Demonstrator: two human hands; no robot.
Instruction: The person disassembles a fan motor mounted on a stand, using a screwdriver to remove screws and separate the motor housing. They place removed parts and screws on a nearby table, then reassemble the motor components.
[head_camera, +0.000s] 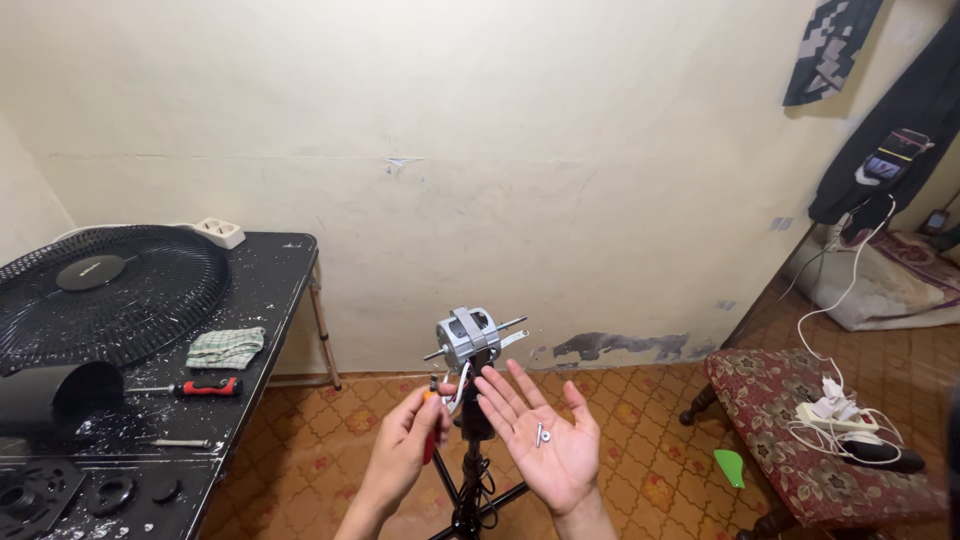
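Two screwdrivers (205, 387), perhaps two screws (541, 435)

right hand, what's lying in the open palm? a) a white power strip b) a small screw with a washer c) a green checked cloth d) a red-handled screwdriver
b: the right hand is open, palm up, with a small screw and washer resting on it, in front of the fan motor on its stand.

at lower centre the right hand (545, 440) lies open, palm up, with a small screw (541, 436) resting on it. just left, the left hand (410, 440) grips a red-handled tool (431, 432) beside the bare fan motor (468, 338) on its black stand (470, 480). at left, the dark worktop (270, 290) carries a fan grille (105, 290), a folded cloth (226, 347) and a screwdriver (195, 387).
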